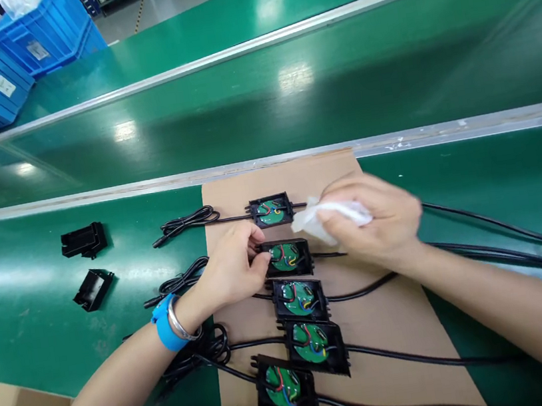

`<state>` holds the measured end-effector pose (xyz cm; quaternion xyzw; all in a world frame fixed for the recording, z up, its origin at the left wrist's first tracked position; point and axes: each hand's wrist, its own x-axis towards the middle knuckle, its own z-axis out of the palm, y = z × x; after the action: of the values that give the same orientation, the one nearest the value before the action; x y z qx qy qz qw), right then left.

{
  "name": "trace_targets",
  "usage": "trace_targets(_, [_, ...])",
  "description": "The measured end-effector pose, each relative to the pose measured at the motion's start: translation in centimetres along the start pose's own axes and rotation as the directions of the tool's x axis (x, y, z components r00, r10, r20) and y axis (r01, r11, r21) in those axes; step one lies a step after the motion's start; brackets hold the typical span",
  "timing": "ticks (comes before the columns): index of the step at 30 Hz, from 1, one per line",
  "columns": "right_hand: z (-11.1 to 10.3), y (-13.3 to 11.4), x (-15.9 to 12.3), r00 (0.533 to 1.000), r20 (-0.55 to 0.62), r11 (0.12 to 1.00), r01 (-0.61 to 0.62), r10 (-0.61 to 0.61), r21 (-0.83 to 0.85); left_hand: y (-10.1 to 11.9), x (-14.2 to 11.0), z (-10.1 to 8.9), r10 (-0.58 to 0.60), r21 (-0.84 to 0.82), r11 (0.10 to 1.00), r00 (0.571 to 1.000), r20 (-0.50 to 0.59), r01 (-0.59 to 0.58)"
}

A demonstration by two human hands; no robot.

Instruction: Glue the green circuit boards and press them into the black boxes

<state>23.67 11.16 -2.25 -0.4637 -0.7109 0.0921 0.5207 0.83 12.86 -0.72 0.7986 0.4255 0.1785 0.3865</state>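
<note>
Several black plastic housings with round green circuit boards inside lie in a column on a brown cardboard sheet [372, 350]. My left hand [237, 265] pinches the left end of the second housing from the back [286, 258]. A crumpled white wipe [321, 218] is squeezed in my right hand [376, 215], held above the sheet to the right of the housings. The rearmost housing [271, 210] lies just left of the wipe. Red, blue and yellow wires show on the boards. Black cables leave each housing at both ends.
Two empty black covers [83, 241] [93, 290] lie on the green bench at the left. Coiled cables with plugs [187, 221] rest left of the housings. Blue crates [43, 37] stand at the back left, beyond a metal edge strip [157, 184].
</note>
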Motion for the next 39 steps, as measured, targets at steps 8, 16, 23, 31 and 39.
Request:
trace_targets(8, [-5.1,0.0,1.4,0.998,-0.056,0.984,0.031,-0.041,-0.174,-0.6,2.0,-3.3,0.141,0.360,0.926,0.989,-0.047,-0.115])
trace_targets(16, [-6.5,-3.6,-0.3,0.983,0.175,0.989,0.074,-0.051,-0.128,0.9,-2.7,-2.0,0.154,0.244,0.954,0.983,0.096,-0.173])
trace_targets(23, [-2.0,-3.9,-4.6,0.871,0.491,0.978,0.106,-0.004,-0.179,1.5,-4.5,2.0,-0.001,0.385,0.922,0.995,0.095,-0.036])
trace_targets(31, [-1.4,-4.6,-5.2,0.902,0.430,0.987,0.100,-0.037,-0.126,1.8,-5.4,2.5,0.254,0.578,0.769,0.960,0.116,-0.273])
trace_targets(39, [-0.8,-6.4,-4.6,0.947,0.316,0.993,0.087,-0.058,-0.076,2.0,-6.0,2.5,0.397,0.700,0.609,0.907,0.138,-0.373])
